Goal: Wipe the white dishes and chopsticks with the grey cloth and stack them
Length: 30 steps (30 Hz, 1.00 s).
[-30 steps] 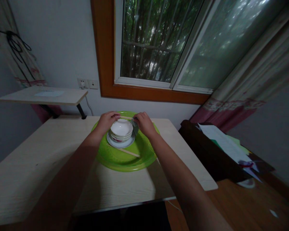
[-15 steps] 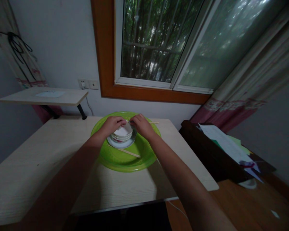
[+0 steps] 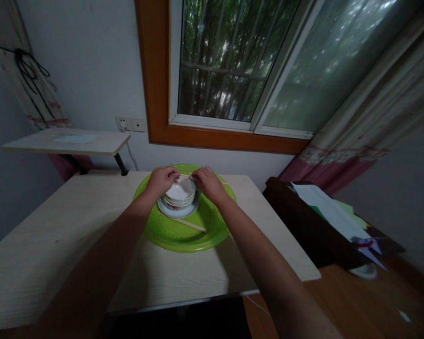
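Note:
Over the far side of a stack of small white bowls [image 3: 179,192], thin wooden chopsticks [image 3: 185,176] run from one hand to the other. My left hand [image 3: 161,181] pinches their left end. Fingers of my right hand [image 3: 209,182] are closed around them farther along, and a tip pokes out to the right of that hand. A bit of grey-green cloth [image 3: 195,184] shows under the right fingers, mostly hidden. The bowls sit on a white plate [image 3: 182,213] inside a bright green basin [image 3: 212,214]. More chopsticks [image 3: 188,222] lie in the basin, in front of the plate.
The basin stands on a pale wooden table [image 3: 183,278]. At the back left, a small raised shelf [image 3: 106,141] holds a sheet of paper [image 3: 76,138]. Wall and window [image 3: 226,70] rise behind the table. Papers [image 3: 325,212] lie on a dark piece of furniture to the right.
My left hand moved right, close to the right hand, then drew back a little left, baring the chopsticks between them again. The grey-green cloth shows less than before. Bowls and basin stayed put.

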Motion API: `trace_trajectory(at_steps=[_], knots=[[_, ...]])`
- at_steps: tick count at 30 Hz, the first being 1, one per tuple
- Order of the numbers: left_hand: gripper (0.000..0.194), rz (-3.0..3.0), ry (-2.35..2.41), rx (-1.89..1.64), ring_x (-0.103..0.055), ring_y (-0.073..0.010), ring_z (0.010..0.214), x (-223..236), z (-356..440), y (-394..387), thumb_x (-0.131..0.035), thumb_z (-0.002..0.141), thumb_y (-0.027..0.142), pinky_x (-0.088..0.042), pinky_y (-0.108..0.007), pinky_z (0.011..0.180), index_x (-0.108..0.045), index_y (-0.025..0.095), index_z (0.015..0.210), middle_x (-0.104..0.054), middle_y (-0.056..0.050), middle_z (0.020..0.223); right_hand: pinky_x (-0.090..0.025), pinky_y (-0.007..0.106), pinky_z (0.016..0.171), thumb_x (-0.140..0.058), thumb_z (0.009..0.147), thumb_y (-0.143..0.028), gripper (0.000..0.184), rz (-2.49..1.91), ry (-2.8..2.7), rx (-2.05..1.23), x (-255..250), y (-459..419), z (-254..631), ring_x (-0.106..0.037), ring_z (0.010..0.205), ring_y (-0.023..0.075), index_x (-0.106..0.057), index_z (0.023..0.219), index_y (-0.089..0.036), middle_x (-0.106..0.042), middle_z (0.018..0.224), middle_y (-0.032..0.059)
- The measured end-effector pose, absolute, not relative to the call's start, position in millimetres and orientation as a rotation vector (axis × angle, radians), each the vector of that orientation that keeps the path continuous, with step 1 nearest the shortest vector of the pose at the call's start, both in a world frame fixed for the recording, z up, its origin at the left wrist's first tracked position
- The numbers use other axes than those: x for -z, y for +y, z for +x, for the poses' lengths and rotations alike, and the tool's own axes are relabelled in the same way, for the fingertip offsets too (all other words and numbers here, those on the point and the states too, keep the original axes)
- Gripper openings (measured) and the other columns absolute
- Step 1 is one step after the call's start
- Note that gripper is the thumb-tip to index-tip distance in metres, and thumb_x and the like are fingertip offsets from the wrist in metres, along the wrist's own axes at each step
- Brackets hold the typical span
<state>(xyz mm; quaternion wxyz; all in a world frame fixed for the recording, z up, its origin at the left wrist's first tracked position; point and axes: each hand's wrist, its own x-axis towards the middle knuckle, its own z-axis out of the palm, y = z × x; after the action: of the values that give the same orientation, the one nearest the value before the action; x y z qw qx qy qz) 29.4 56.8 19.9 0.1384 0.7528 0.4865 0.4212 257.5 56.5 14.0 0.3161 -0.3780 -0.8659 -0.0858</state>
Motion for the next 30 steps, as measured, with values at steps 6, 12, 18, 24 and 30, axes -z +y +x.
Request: trace_trajectory(at_steps=[6,12,18,24,30], knots=[[0.017,1.987,1.493,-1.359,-0.067,-0.0175,0.071,-19,21,63,-0.057,0.085,0.030,-0.049,-0.027,0.068,-0.070,0.018,0.083,-0.072,-0.003,0.073,-0.045,0.038,0.086,-0.054,0.099,-0.025,0.012,-1.121,-2.161,0.211,-10,64,265,-0.053,0.098,0.0265,-0.064,0.106,-0.021,-0.066,0.101,0.0097],[0.016,1.975,1.441,-1.322,-0.068,-0.0173,0.068,-18,24,62,-0.057,0.085,0.028,-0.049,-0.027,0.067,-0.068,0.017,0.081,-0.072,-0.003,0.070,-0.044,0.039,0.087,-0.053,0.099,-0.025,0.013,-1.104,-2.177,0.206,-9,66,267,-0.053,0.099,0.0271,-0.064,0.106,-0.021,-0.066,0.100,0.0099],[0.017,2.001,1.308,-1.212,-0.068,-0.0167,0.067,-12,30,61,-0.057,0.085,0.028,-0.050,-0.026,0.064,-0.070,0.017,0.083,-0.073,-0.004,0.073,-0.044,0.037,0.087,-0.054,0.100,-0.025,0.011,-1.045,-2.231,0.200,-11,62,262,-0.053,0.099,0.0256,-0.063,0.106,-0.021,-0.066,0.102,0.0098],[0.019,2.072,1.212,-1.123,-0.067,-0.0167,0.071,-10,36,60,-0.059,0.084,0.031,-0.050,-0.026,0.066,-0.071,0.017,0.082,-0.075,-0.004,0.077,-0.043,0.036,0.086,-0.054,0.100,-0.023,0.012,-0.932,-2.329,0.248,-9,56,254,-0.052,0.099,0.0247,-0.061,0.108,-0.019,-0.065,0.102,0.0093],[0.020,2.098,1.173,-1.082,-0.064,-0.0170,0.065,-11,39,57,-0.059,0.085,0.032,-0.047,-0.026,0.063,-0.071,0.017,0.081,-0.073,-0.003,0.070,-0.043,0.034,0.084,-0.054,0.100,-0.023,0.009,-0.882,-2.361,0.231,-10,53,248,-0.052,0.098,0.0240,-0.060,0.106,-0.019,-0.063,0.100,0.0087]])
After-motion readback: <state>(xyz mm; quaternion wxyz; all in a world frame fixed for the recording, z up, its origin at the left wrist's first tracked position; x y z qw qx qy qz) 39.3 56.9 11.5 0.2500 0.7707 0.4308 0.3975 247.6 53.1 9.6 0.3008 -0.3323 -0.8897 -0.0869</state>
